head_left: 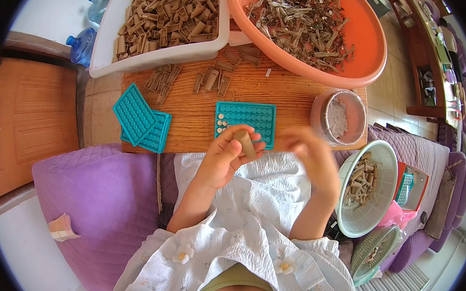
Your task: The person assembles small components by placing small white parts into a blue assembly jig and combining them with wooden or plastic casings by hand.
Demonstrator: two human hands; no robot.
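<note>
- One brown piece (246, 145) is held tilted between the thumb and bent fingers of the left hand (222, 160), in front of the teal tray (259, 117).
- The right hand (318, 159) is blurred, its fingers loosely curled; whether anything is held cannot be told.
- Handling of a single piece is judged to be the step in hand; a steady left grip and careful right fingertips are called for.
- Small white discs (221, 116) are set along the tray's left side.
- Farther off, more pieces are heaped in the white bin (163, 57).
</note>
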